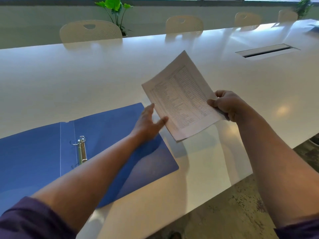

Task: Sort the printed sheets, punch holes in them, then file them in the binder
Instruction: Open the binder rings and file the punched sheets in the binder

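Observation:
A thin stack of printed sheets (pixel 181 97), covered in table rows, is held up above the white table (pixel 86 75). My right hand (pixel 226 106) pinches its right edge between thumb and fingers. My left hand (pixel 148 123) has its fingers spread, with the thumb and fingertips against the stack's lower left edge. An open blue binder (pixel 43 152) lies flat on the table at the left, under my left forearm. Its metal ring mechanism (pixel 81 149) stands with the rings apart. No hole punch is in view.
Several pale chairs (pixel 90 31) line the table's far side, with a green plant (pixel 114 7) behind them. A cable slot (pixel 267 50) is set in the tabletop at the right. The table's near edge runs diagonally, with speckled floor (pixel 233 213) below it.

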Demonstrator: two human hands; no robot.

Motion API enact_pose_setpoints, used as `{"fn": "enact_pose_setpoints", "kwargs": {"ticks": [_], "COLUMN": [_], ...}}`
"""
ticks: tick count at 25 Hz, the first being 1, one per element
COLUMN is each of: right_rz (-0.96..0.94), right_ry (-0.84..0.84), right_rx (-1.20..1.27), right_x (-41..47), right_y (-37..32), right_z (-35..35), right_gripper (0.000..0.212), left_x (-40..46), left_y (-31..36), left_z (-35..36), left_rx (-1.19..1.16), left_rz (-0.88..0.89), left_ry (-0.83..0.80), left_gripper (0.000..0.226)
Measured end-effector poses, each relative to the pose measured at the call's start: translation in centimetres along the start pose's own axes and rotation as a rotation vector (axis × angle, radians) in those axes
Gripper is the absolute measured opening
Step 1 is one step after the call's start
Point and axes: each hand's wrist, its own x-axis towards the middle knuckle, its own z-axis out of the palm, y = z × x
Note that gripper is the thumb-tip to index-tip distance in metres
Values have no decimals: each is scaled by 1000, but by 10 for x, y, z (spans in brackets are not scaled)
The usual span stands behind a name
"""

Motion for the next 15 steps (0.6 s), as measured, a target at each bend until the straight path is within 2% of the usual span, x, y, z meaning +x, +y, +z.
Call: {"fn": "enact_pose_setpoints", "kwargs": {"ticks": [3,6,9,15], "right_rz": [-29,-60,-69,-81], "right_ry": [-35,-90,-149,-341], "right_rx": [57,102,131,61], "right_x": [-14,-28,-42,-70], "right_y": [-16,-30,-39,-45], "right_z": [4,23,52,106], "right_gripper": [7,8,11,16], "left_x": [3,-13,-36,-79], "left_y": [6,5,-4,-35], "left_z": [-26,-54,-78,-122], "left_rx": [-625,-969,-1046,-939], "left_rz": [-186,-244,-238,-296], "left_ry": [35,13,22,180], "left_gripper": [77,48,34,28]}}
